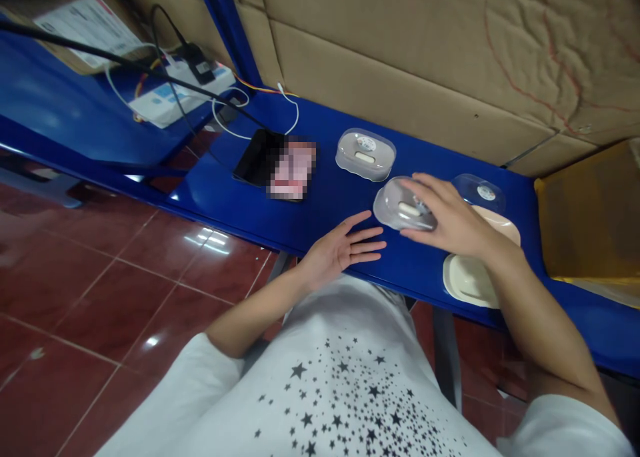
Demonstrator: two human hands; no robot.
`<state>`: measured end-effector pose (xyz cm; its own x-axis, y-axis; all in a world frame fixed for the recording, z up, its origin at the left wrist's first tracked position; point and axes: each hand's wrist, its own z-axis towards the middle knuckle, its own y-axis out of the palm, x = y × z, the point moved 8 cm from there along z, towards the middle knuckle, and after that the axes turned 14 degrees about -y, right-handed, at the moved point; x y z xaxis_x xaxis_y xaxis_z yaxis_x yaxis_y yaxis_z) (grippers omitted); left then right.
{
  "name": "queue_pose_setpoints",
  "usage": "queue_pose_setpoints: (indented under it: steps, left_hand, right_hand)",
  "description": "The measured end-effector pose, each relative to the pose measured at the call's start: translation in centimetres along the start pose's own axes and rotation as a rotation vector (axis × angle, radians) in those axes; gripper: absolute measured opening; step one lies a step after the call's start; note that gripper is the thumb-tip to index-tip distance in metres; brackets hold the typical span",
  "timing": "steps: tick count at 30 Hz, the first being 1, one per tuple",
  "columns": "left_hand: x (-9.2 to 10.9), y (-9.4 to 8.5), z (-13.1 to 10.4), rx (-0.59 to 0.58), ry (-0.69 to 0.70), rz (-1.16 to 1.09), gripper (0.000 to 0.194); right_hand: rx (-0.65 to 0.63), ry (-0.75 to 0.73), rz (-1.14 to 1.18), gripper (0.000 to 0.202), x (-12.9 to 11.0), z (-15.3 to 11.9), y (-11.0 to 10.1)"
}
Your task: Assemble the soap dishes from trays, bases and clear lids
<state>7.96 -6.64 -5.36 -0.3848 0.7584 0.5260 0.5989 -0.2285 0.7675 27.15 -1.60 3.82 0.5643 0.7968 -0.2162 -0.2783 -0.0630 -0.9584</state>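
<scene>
- Two hands are apart over the blue worktop (210,190) I am watching: the right hand (433,213) is clasped across a clear plastic lid with a white handle, fingers on its far side and thumb on the near; the left hand (345,249) is empty, its fingers spread just beside it.
- One clear plastic lid (389,207), then, sits between my hands; I cannot tell whether it touches the worktop or has a tray under it.
- Slipping is my first worry: smooth, sloping walls under a one-handed grip could let it slide out, and the left hand gives no support.
- Near the front edge, the cream tray (463,282) lies close to my right forearm; an elbow drawn back low could push it off. The beige tray (503,222), partly hidden by that arm, could also be nudged.
- As for direction, the held lid's long axis runs left to right, roughly along the worktop's front edge; its left end points past my left fingertips, and its handle faces upward.
</scene>
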Motion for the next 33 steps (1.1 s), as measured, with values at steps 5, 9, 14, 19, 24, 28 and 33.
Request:
queue_pose_setpoints:
  steps: [5,9,14,19,24,28,33]
  left_hand:
    - [0.1,0.2,-0.1,-0.014,0.023,0.09,0.04]
    - [0.0,0.2,0.0,-0.022,0.021,0.101,0.031]
    - [0.1,-0.1,-0.1,0.004,0.023,0.089,0.022]
    - [0.1,-0.1,-0.3,0.003,0.017,0.095,0.019]
    - [-0.2,0.1,-0.3,0.017,-0.007,0.13,0.02]
    - [-2.8,1.6,0.8,-0.067,-0.168,0.088,0.03]
    - [-5.7,4.0,2.2,-0.196,-0.288,-0.025,0.045]
  right_hand:
    - [-0.065,0.116,-0.013,0.093,6.9,-0.2,1.3]
    - [-0.074,0.098,-0.04,0.107,8.3,0.7,1.6]
    - [0.055,0.124,-0.011,0.093,3.6,-1.7,-3.3]
    - [0.008,0.305,0.094,0.03,-3.1,-11.1,-3.7]
    - [0.048,0.38,0.007,0.029,-7.0,-18.0,0.7]
    - [0.165,0.313,0.015,0.026,-9.4,-15.4,2.2]
    - [0.159,0.042,0.078,0.048,-12.2,-7.1,2.1]
